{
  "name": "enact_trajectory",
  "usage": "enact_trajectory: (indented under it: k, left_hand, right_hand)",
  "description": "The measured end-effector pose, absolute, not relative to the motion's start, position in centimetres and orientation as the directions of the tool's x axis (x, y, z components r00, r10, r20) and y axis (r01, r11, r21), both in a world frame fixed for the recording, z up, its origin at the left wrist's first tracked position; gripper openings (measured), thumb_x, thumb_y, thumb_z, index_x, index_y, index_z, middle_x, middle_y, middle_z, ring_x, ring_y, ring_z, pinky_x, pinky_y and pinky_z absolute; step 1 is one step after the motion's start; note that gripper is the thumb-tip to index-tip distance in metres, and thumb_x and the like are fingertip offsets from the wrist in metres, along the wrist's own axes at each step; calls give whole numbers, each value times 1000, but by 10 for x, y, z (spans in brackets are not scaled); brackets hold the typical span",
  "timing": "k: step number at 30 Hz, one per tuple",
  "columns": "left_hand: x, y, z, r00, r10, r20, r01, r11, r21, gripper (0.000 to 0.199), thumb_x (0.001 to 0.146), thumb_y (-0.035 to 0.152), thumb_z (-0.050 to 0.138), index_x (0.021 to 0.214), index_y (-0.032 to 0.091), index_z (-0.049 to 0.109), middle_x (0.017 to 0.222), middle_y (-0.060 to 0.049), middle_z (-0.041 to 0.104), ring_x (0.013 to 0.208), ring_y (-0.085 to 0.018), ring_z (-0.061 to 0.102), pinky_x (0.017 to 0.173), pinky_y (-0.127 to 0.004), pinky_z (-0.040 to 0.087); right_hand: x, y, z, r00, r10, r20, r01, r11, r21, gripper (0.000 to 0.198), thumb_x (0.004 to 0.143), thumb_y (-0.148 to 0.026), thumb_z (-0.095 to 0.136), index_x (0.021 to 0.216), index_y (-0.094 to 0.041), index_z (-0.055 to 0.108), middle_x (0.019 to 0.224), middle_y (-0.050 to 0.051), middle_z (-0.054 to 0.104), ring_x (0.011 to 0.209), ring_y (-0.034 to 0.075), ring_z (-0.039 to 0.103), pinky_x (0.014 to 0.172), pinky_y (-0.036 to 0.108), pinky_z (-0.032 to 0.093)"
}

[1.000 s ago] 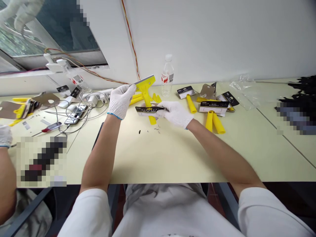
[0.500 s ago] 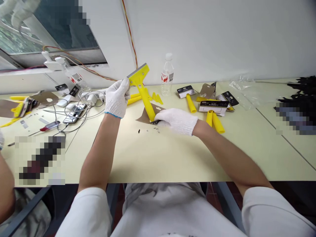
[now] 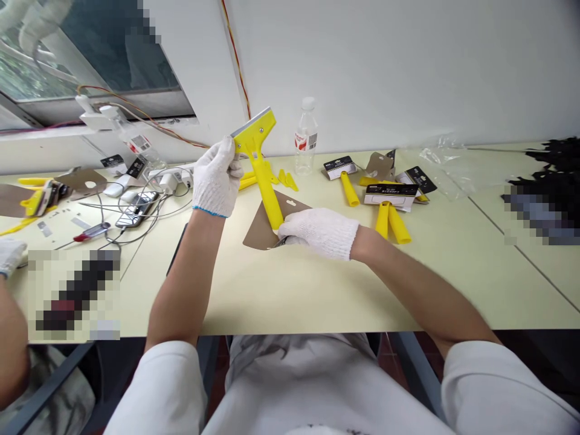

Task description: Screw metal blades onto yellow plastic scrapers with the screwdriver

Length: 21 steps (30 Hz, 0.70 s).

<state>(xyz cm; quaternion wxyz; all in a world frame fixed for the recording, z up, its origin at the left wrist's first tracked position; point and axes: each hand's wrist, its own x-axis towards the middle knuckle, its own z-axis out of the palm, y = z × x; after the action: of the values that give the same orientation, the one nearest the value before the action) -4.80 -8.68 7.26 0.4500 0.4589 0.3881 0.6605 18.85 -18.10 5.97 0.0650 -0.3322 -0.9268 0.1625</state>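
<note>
My left hand (image 3: 216,175), in a white knit glove, is closed on the left end of the yellow scraper's head. The scraper (image 3: 268,193) has a metal blade edge along the top and two screws in its head; it tilts with its handle slanting down to the right. My gloved right hand (image 3: 319,232) is closed on a brown cardboard packaging card (image 3: 260,226) beside the handle's lower end. Whether its fingers also touch the handle I cannot tell. The card lies behind the handle, and a dark edge of it shows under my right fingers.
Carded yellow scrapers (image 3: 393,196) lie to the right, near a clear plastic bag (image 3: 446,166). A plastic bottle (image 3: 307,139) stands by the wall. Leftward are cables, a phone (image 3: 137,208), a screwdriver (image 3: 93,232) and another person's gloved hand (image 3: 9,257).
The brown card has come lower and toward me, showing more of its face and covering the small parts on the table. The scraper's head has risen slightly and turned its screws into view.
</note>
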Motion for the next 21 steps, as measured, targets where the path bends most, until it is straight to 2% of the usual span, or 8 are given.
enact_trajectory:
  k: [3, 6, 8, 11, 14, 18, 21]
  left_hand:
    - [-56, -84, 72, -128, 947, 295, -246, -319, 915, 51, 91, 53, 101, 80, 23, 61, 73, -1, 53, 62, -12, 48, 53, -25, 43]
    - [-60, -85, 73, -64, 926, 371, -334, -370, 867, 43, 86, 47, 104, 81, 25, 67, 74, -1, 55, 63, -12, 46, 54, -26, 42]
    - [-60, -88, 74, -64, 922, 381, -379, -376, 846, 38, 85, 43, 104, 82, 25, 71, 74, -1, 55, 63, -11, 44, 54, -26, 39]
    - [-57, -92, 78, -66, 944, 323, -418, -320, 850, 32, 90, 39, 99, 83, 24, 71, 77, -1, 58, 64, -11, 44, 55, -27, 37]
    - [-56, -93, 84, -63, 958, 280, -415, -281, 865, 28, 103, 37, 88, 89, 23, 68, 82, -2, 60, 66, -12, 46, 58, -29, 38]
    - [-72, -88, 93, -98, 946, 309, -462, -319, 828, 19, 110, 35, 82, 98, 25, 72, 82, -1, 58, 66, -12, 42, 57, -29, 37]
    - [-96, -83, 99, -149, 922, 356, -474, -383, 793, 25, 103, 44, 91, 97, 27, 74, 77, -1, 54, 66, -13, 42, 56, -32, 38]
  right_hand:
    - [193, -172, 55, -763, 645, 45, 587, 720, -369, 27, 106, -15, 71, 121, -26, 91, 116, 11, 85, 102, 29, 79, 84, 37, 55]
    - [198, -156, 40, -778, 619, 111, 518, 731, -444, 30, 103, -14, 73, 124, -26, 92, 113, 10, 83, 107, 30, 78, 91, 38, 59]
    - [201, -148, 29, -776, 596, 208, 456, 757, -468, 26, 104, -18, 73, 120, -24, 93, 120, 11, 83, 115, 31, 77, 98, 41, 60]
    - [204, -145, 22, -757, 585, 290, 420, 777, -469, 25, 106, -18, 69, 116, -22, 92, 137, 14, 82, 124, 32, 75, 108, 47, 58]
    - [211, -148, 28, -706, 656, 268, 453, 708, -541, 25, 103, -15, 67, 114, -21, 90, 126, 12, 86, 116, 30, 78, 107, 44, 58]
    - [238, -139, 45, -487, 839, 244, 575, 518, -633, 18, 100, -22, 74, 110, -23, 89, 101, 4, 86, 97, 27, 77, 93, 39, 58]
    - [273, -117, 52, -92, 932, 352, 664, 321, -676, 22, 102, -23, 72, 119, -17, 86, 104, 10, 85, 90, 26, 75, 85, 39, 57]
